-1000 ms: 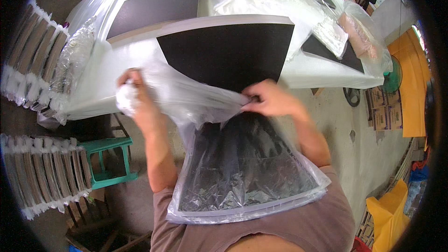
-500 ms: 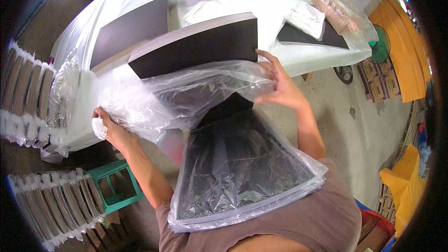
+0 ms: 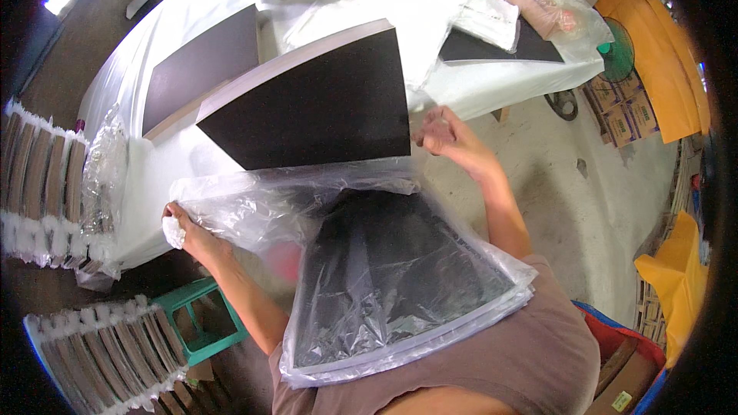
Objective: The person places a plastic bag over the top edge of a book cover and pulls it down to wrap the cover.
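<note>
Grey-brown boards with tufts of white wrapping stand on edge at far left in two rows, an upper row (image 3: 46, 177) and a lower row (image 3: 108, 361), too tightly packed to count; on edge, they probably take less room. One green stool (image 3: 184, 293) is beside the lower row. Next, one grey board (image 3: 204, 69) rests on the bench (image 3: 161, 169), which is covered in pale sheeting, perhaps against scuffs.

Of the person's two hands, well apart, the left hand (image 3: 196, 238) is clamped on the edge of clear film (image 3: 254, 200), apparently to spread it, with one white wad (image 3: 174, 232) against it. One black panel (image 3: 315, 100) is at the bench's near side, its lower edge meeting the film. One bagged panel (image 3: 400, 284) leans against the person's front, likely for support. Beyond lies one heap of clear bags (image 3: 384, 8).

The right hand (image 3: 450, 138) has curled fingers just beside the black panel's right edge; blur hides whether they grip anything. Further right are one dark board (image 3: 534, 44) partly under the bags, one pinkish bundle (image 3: 530, 0), one fan (image 3: 621, 54), at least three cartons (image 3: 626, 107) and two orange-yellow sheets (image 3: 649, 46).
</note>
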Available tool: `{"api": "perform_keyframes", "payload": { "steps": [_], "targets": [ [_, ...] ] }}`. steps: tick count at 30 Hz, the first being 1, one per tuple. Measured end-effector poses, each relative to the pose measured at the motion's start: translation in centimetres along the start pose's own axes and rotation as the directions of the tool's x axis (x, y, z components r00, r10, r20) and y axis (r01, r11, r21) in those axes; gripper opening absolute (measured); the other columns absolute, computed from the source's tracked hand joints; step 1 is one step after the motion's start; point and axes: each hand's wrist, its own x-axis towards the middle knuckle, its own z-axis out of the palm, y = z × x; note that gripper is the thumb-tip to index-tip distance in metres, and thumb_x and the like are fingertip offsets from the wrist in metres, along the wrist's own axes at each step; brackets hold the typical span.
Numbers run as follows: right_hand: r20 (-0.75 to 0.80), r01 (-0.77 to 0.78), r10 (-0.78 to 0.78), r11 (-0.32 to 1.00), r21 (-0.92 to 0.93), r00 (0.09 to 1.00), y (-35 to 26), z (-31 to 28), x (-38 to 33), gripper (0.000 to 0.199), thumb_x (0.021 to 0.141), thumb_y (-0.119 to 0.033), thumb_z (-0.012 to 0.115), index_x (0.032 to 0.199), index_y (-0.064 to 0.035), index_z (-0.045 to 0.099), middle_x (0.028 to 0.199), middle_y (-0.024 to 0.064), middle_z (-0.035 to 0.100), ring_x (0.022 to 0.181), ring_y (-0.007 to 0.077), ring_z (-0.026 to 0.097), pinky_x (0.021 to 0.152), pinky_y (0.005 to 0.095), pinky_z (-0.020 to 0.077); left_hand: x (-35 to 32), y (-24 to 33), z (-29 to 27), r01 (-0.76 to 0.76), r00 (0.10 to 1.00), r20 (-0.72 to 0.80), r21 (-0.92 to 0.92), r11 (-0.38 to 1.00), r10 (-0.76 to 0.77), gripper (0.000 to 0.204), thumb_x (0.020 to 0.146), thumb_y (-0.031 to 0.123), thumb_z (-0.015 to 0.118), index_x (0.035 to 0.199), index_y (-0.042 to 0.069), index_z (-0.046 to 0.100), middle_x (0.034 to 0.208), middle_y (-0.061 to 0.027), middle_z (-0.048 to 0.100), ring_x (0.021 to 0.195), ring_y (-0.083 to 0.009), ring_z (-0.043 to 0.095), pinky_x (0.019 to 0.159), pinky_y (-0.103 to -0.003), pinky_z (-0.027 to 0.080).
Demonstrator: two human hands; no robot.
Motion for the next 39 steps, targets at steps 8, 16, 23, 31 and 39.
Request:
{"api": "perform_keyframes", "payload": {
  "steps": [8, 16, 23, 31, 39],
  "targets": [
    [0.155, 0.337, -0.305, 0.903, -0.267, 0.940, -4.8, 4.9, -0.1, 0.055, 0.065, -0.029, 0.072, 0.108, -0.0068, 0.046, 0.103, 0.0095, 0.053, 0.096, 0.0210, 0.052, 0.077, 0.0317, 0.0436, -7.6, 3.7, 4.0, -0.270, 0.846, 0.529, 0.328, 0.905, 0.061, 0.022, 0.077, 0.024, 0.061, 0.083, 0.002, 0.060, 0.071, -0.0031, 0.055, 0.066, -0.0098, 0.049, 0.059, -0.021, 0.040],
    [0.348, 0.146, -0.234, 0.954, 0.261, 0.908, -9.2, 11.6, 1.8, 0.032, 0.069, -0.013, 0.069, 0.095, -0.0025, 0.053, 0.086, 0.0085, 0.061, 0.077, 0.0102, 0.057, 0.064, 0.0227, 0.0455, -9.9, 7.0, 6.3, -0.103, 0.777, 0.625, 0.237, 0.966, -0.071, 0.024, 0.065, 0.009, 0.071, 0.087, 0.005, 0.063, 0.055, 0.0042, 0.047, 0.049, -0.0034, 0.035, 0.045, -0.018, 0.029],
    [0.069, 0.444, -0.439, 0.892, -0.083, 0.896, -7.8, 11.7, 1.7, 0.026, 0.072, -0.010, 0.066, 0.092, -0.0033, 0.051, 0.068, 0.0047, 0.061, 0.063, 0.0043, 0.055, 0.054, 0.0177, 0.0420, -10.0, 6.3, 6.8, -0.339, 0.695, 0.713, 0.214, 0.916, 0.090, 0.022, 0.069, 0.012, 0.068, 0.088, 0.002, 0.062, 0.055, 0.0011, 0.052, 0.051, -0.0052, 0.043, 0.047, -0.018, 0.033],
    [0.285, 0.253, -0.314, 0.939, 0.232, 0.906, -8.3, 11.8, 2.2, 0.040, 0.076, -0.006, 0.060, 0.111, -0.0040, 0.040, 0.084, 0.0080, 0.062, 0.063, 0.0051, 0.053, 0.054, 0.0177, 0.0411, -10.1, 5.9, 7.3, -0.337, 0.762, 0.628, 0.171, 0.926, 0.162, 0.017, 0.071, 0.012, 0.067, 0.080, 0.000, 0.059, 0.062, -0.0012, 0.056, 0.055, -0.0060, 0.045, 0.049, -0.019, 0.035],
    [0.236, 0.195, -0.222, 0.972, 0.134, 0.946, -9.1, 11.6, 1.9, 0.034, 0.076, 0.000, 0.057, 0.107, -0.0041, 0.044, 0.085, 0.0099, 0.063, 0.074, 0.0081, 0.059, 0.055, 0.0175, 0.0444, -10.5, 5.5, 7.3, -0.210, 0.763, 0.647, 0.234, 0.949, 0.009, 0.018, 0.073, 0.015, 0.066, 0.081, -0.001, 0.061, 0.064, -0.0025, 0.057, 0.056, -0.0060, 0.048, 0.052, -0.020, 0.039]
  ]
}}
